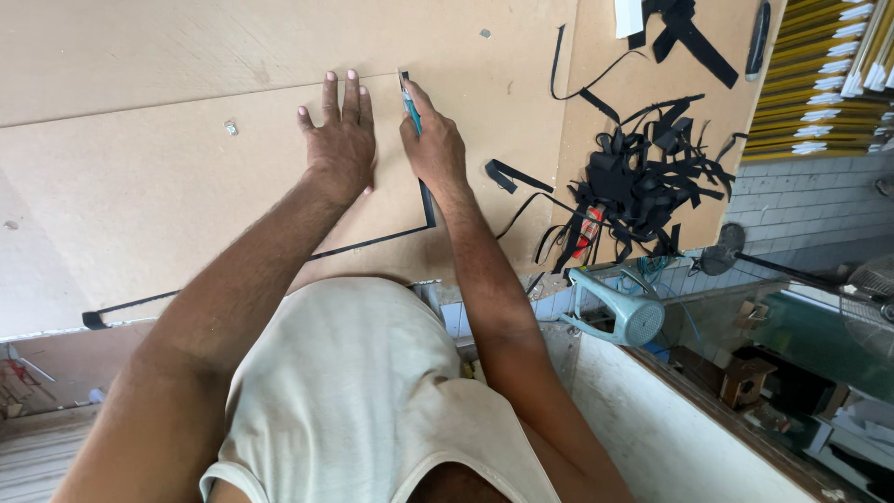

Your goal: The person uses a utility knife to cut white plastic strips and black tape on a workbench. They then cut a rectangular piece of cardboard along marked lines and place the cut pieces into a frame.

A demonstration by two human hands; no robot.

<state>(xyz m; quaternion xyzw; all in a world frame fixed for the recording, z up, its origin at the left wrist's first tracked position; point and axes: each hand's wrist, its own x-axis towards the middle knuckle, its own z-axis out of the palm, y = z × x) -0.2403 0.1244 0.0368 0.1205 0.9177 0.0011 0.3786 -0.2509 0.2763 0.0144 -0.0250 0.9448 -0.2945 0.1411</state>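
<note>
Brown board [140, 186] fills the left of my view, lying flat on the worktop [652, 93], with a thin black strip [372, 240] running along its near edge and turning up at a corner toward the hands. Moving rightward, my left hand [340, 140] lies palm down on the board, fingers spread and straight, gripping nothing, only pressing the sheet. Just beside it my right hand [433, 144] is closed around a teal-handled knife [411, 107], whose tip meets the board's right edge where the black strip runs up. Further right, loose black offcuts [643, 182] lie heaped on the worktop, with a red and black piece [587, 231] at the heap's near side. Past the worktop's near edge sits a pale green plastic stool [610, 307], and at the far right I see stacked yellow and white strips [829, 74].
</note>
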